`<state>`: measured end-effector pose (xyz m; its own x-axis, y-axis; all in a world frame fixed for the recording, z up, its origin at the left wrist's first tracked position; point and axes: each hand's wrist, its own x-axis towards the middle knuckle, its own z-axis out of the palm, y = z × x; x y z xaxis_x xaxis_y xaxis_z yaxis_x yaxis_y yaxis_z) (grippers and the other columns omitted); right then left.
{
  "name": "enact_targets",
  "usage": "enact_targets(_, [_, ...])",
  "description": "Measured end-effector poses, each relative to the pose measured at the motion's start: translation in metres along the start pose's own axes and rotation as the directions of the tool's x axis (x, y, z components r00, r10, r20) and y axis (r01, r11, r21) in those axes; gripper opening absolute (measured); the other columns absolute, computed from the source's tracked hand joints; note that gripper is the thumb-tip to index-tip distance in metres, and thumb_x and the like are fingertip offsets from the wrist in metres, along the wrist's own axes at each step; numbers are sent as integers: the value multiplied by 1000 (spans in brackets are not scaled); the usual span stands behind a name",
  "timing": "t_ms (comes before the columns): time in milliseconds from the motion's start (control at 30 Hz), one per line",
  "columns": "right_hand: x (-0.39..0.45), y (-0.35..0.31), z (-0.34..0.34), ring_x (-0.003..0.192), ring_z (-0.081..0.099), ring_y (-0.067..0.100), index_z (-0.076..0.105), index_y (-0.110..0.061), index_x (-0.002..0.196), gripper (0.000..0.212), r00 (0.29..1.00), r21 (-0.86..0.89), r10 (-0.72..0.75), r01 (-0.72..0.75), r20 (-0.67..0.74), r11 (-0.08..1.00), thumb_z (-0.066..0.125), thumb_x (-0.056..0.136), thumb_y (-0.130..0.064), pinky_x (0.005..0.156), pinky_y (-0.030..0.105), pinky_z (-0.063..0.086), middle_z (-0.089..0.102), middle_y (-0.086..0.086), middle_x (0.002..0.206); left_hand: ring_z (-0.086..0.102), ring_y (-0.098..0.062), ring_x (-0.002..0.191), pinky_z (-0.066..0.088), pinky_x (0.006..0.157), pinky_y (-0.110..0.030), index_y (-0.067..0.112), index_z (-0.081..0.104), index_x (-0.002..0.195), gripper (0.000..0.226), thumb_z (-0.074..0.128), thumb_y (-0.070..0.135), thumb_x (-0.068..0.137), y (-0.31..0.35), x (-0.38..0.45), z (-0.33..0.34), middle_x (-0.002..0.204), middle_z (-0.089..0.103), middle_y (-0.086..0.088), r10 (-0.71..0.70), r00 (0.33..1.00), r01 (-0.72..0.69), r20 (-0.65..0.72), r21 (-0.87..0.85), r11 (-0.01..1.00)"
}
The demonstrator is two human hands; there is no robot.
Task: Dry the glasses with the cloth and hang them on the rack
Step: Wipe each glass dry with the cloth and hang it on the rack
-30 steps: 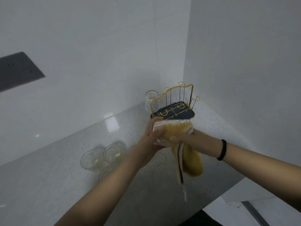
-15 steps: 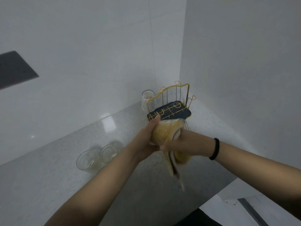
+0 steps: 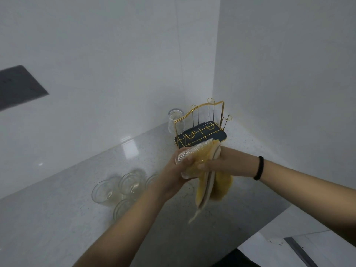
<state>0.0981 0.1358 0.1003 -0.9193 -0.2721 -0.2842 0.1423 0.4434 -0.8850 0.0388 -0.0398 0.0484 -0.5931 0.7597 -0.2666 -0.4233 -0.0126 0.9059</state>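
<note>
My left hand (image 3: 178, 175) grips a ribbed clear glass (image 3: 189, 156) held on its side above the counter. My right hand (image 3: 215, 163) has the yellow cloth (image 3: 212, 186) pushed into the glass, and the cloth's loose end hangs down below both hands. Just behind them stands the gold wire rack (image 3: 202, 120) on its dark tray, in the corner. One glass (image 3: 175, 122) hangs upside down on the rack's left prong. Several more glasses (image 3: 126, 186) stand on the counter at the left, partly hidden by my left forearm.
The speckled grey counter (image 3: 77, 218) meets white walls behind and at the right. Its front edge (image 3: 269, 228) runs diagonally at the lower right, with the floor below. A dark panel (image 3: 17, 85) is on the left wall.
The glass has been turned in my hands, with the cloth worked inside it. Both hands stay in front of the rack. The cloth's hanging end has swung.
</note>
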Motion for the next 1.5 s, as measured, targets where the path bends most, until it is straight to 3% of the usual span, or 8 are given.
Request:
enact_targets(233, [-11, -2, -3, 97, 56, 8, 59, -20, 116, 36, 990, -539, -41, 110, 138, 835, 56, 86, -40, 94, 25, 47, 61, -4, 116, 59, -37, 118, 51, 96, -49, 14, 52, 134, 97, 87, 54, 53, 8, -3, -15, 132, 59, -18, -314, 941, 333, 124, -189, 924])
enact_targets(533, [0, -14, -33, 94, 65, 19, 63, -20, 98, 30, 984, -134, -154, 166, 93, 977, 66, 77, -42, 87, 31, 52, 69, 4, 101, 58, -35, 118, 48, 100, -50, 12, 44, 136, 108, 87, 59, 49, 15, 4, 0, 127, 58, -15, -128, 969, 107, 213, 109, 988])
enact_targets(667, [8, -5, -10, 96, 64, 17, 57, -25, 106, 30, 913, 19, -179, 200, -365, 980, 52, 85, -45, 87, 32, 53, 67, 4, 104, 68, -29, 99, 57, 83, -44, 20, 62, 114, 80, 90, 54, 47, 14, 7, 10, 106, 70, -8, 9, 999, -10, -33, -44, 999])
enact_targets(833, [20, -11, 50, 95, 64, 23, 56, -16, 110, 42, 830, 693, 221, 247, -512, 677, 39, 90, -48, 93, 46, 50, 66, 7, 102, 64, -36, 95, 54, 82, -46, 6, 60, 109, 47, 75, 34, 74, 21, 24, 15, 100, 65, -16, 321, 882, -354, -345, -36, 935])
enact_targets(933, [24, -25, 71, 102, 57, 8, 49, -10, 126, 44, 840, 824, 313, 244, -443, 511, 32, 98, -39, 78, 15, 51, 58, -4, 111, 63, -43, 96, 54, 83, -51, 3, 56, 113, 47, 73, 32, 80, 25, 28, 20, 104, 60, -27, 303, 861, -368, -409, -89, 925])
enact_targets(1067, [37, -27, 48, 78, 69, 12, 58, -12, 103, 47, 801, 870, 358, 381, -480, 314, 34, 93, -51, 62, 24, 55, 72, -2, 80, 65, -34, 95, 57, 81, -44, 5, 59, 112, 45, 78, 26, 77, 29, 34, 25, 107, 63, -24, 199, 845, -349, -497, -231, 908])
enact_targets(1300, [50, -31, 75, 127, 44, 30, 30, -16, 142, 112, 769, 849, 385, 376, -509, 372, 59, 51, -76, 109, 51, 31, 44, 11, 139, 65, -34, 106, 51, 95, -48, 8, 56, 122, 59, 62, 51, 82, 44, 35, 34, 119, 64, -21, -127, 919, -109, -372, -553, 826])
enact_targets(1500, [48, -25, 53, 106, 58, 27, 55, -7, 118, 59, 706, 797, 393, 429, -590, 425, 39, 89, -56, 91, 39, 50, 62, 9, 111, 68, -28, 95, 56, 86, -40, 6, 59, 112, 47, 64, 44, 85, 38, 37, 38, 109, 65, -17, -16, 931, -176, -364, -487, 855])
